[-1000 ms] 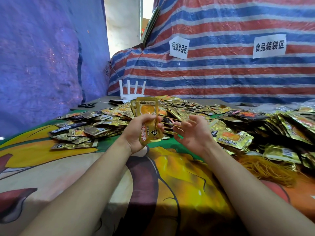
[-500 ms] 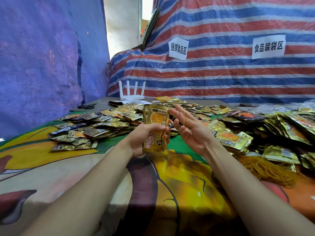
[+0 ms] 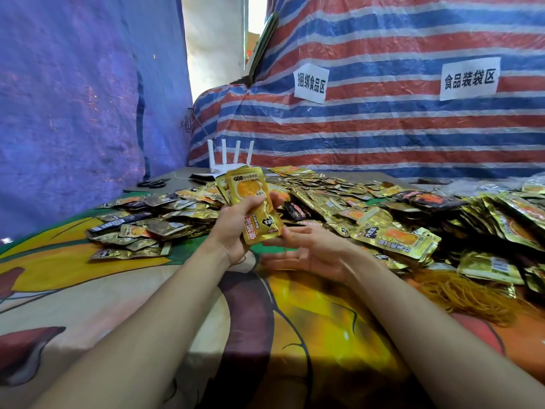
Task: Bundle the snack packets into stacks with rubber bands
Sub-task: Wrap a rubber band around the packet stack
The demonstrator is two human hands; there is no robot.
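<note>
The left grip holds a stack of packets upright over the tabletop, the right grip just beside it at 4 o'clock. Loose packets lie spread on the tabletop from 9 o'clock round behind the grips to 3 o'clock, with a heap of rubber bands before them at 4 o'clock. A router stands behind the packets at 12 o'clock, scissors at 10 o'clock.
</note>
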